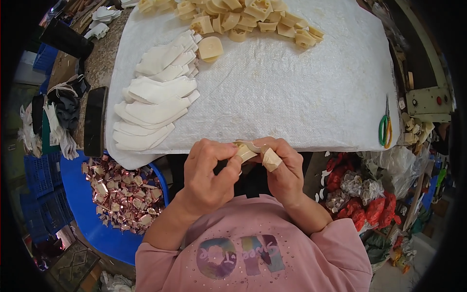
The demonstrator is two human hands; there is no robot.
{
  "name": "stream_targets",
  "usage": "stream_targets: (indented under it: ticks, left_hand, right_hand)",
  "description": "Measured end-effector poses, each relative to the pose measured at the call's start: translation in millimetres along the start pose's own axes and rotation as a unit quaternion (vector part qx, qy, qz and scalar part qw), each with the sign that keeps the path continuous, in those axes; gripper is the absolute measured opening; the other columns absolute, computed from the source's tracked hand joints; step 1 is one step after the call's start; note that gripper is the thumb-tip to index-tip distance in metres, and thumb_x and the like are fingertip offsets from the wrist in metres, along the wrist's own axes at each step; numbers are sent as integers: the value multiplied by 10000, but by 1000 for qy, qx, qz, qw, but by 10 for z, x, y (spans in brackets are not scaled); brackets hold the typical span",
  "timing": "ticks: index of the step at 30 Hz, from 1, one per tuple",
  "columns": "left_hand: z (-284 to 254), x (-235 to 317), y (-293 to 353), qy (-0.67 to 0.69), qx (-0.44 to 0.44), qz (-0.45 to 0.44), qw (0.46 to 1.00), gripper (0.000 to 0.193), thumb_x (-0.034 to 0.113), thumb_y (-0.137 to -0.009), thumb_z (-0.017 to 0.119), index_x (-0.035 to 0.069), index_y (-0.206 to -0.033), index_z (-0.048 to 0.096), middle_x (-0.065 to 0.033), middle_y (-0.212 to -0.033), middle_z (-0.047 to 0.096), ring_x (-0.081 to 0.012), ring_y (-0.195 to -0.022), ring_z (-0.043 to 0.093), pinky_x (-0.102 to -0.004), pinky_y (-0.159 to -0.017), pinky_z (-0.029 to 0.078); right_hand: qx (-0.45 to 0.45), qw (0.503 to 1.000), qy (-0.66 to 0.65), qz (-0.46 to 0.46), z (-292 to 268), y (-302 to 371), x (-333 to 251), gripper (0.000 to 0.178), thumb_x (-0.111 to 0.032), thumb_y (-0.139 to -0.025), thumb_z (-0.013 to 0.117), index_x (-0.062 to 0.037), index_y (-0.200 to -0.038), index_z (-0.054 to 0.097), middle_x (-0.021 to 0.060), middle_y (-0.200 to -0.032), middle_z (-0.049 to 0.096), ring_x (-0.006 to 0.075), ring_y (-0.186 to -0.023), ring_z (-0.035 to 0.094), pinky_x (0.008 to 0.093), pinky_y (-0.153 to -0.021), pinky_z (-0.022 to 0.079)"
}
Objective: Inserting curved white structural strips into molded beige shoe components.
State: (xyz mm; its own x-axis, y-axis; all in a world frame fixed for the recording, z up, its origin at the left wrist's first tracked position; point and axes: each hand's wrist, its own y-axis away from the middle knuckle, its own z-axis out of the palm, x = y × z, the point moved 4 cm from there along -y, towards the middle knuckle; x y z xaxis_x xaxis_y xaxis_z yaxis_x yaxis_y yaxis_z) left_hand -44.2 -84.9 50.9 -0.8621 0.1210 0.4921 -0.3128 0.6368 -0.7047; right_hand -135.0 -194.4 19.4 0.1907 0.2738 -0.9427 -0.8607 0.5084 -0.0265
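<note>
A small cream piece (pixel 246 153) sits between the two hands, just off the near edge of the table and in front of the person's chest, with a thin pale strip (pixel 251 145) curving along its upper side. The left hand (pixel 208 166) pinches the piece from its left, thumb and forefinger drawn close together. The right hand (pixel 285 170) grips from the other side, its fingers curled in narrowly; a beige wrap (pixel 271 159) covers its thumb, and one cannot tell exactly where its fingertips press. Beyond them, a white sheet (pixel 296 97) covers the table. White cutouts (pixel 158 92) lie overlapping on its left part, a lone cream block (pixel 210 48) beside their far end, and a heap of similar blocks (pixel 243 17) farther back. Scissors (pixel 386 130) lie near the right edge. At left are a phone (pixel 96 121) and, lower, a blue tub (pixel 80 204) holding shiny pinkish bits (pixel 124 194). Red bags (pixel 362 211) lie at lower right.
</note>
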Motion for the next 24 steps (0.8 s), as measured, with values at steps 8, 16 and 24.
stream_targets:
  ticks: [8, 16, 24]
  left_hand:
    - [26, 3, -32, -82, -51, -19, 995, 164, -81, -653, 614, -21, -780, 530, -122, -820, 521, -229, -651, 525, -302, -516, 412]
    - [-10, -103, 47, 242, -1, -155, 958, 188, -144, -761, 584, 11, -784, 480, -158, -929, 587, -286, -874, 627, -344, -738, 515]
    - [34, -73, 61, 189, -46, -69, 979, 198, -175, -690, 588, -27, -757, 476, -160, -937, 585, -256, -811, 605, -294, -659, 498]
  right_hand:
    - [-42, 954, 296, -25, 52, -145, -114, 219, -82, -892, 455, -3, -1049, 586, 157, -853, 626, 273, -729, 630, 309, -648, 481]
    - [-191, 968, 41, 159, -199, -355, -34, 268, -123, -851, 622, 6, -1080, 573, 93, -914, 638, 150, -913, 604, 281, -805, 485]
    - [-217, 969, 65, 97, -109, -367, -10, 390, -64, -805, 675, 7, -1154, 516, 81, -884, 619, 128, -802, 612, 272, -734, 519]
